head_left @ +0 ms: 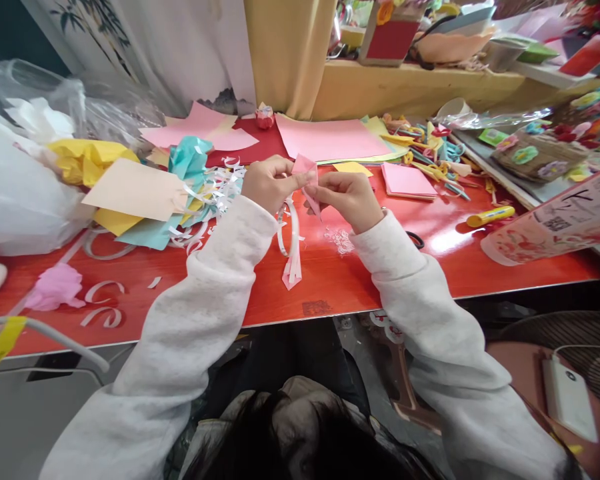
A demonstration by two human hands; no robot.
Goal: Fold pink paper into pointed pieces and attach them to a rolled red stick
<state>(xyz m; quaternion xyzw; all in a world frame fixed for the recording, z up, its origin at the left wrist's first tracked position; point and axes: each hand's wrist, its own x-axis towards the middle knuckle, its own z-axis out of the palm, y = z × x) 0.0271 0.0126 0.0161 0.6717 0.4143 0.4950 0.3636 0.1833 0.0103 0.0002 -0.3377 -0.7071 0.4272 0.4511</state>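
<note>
Well, curtains point(287, 57) back the red table point(343, 287) under handheld paper point(305, 168).

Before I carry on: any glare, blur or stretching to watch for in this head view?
Head view: white glare on the red table near the yellow marker; head view: cup looks stretched and leaning, probably lens distortion; head view: red card at top right is smeared; head view: left hand, right hand and pink paper are fairly clear.
</note>
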